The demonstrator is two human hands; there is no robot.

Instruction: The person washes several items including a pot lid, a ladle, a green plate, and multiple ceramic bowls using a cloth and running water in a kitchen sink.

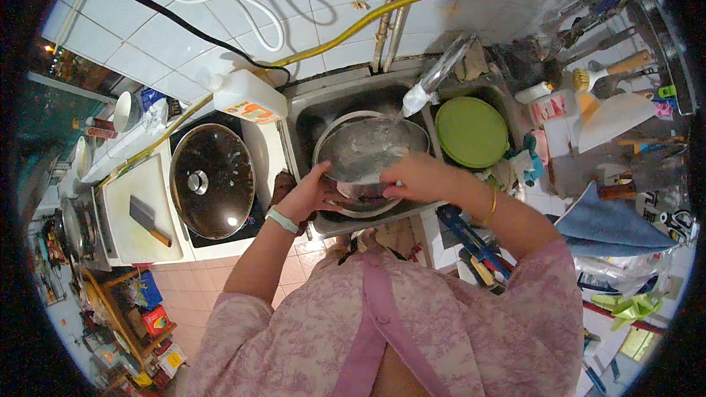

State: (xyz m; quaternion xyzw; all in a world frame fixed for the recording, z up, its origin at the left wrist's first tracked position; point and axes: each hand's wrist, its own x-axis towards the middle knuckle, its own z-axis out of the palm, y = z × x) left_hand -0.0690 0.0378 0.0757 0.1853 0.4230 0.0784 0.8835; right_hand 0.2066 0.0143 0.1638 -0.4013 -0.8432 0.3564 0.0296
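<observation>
In the left basin of a steel double sink (306, 121), a metal bowl (364, 151) is tilted over a larger round metal basin (322, 135). My left hand (317, 190) grips the bowl's left rim. My right hand (413, 179), slightly blurred, is at its lower right edge with bent fingers; whether it grips the rim or something small I cannot tell. The faucet spout (416, 100), wrapped in white and clear plastic, hangs over the bowl's upper right, and water seems to splash there. In the right basin lies a round green lid or basin (471, 132).
Left of the sink a glass-lidded pan (212, 182) stands on a cooktop, beside a cleaver (149, 220) on a white cutting board (124, 237). A white plastic jug (251, 98) stands at the sink's back left corner. Cloths (515, 171) lie at the right edge.
</observation>
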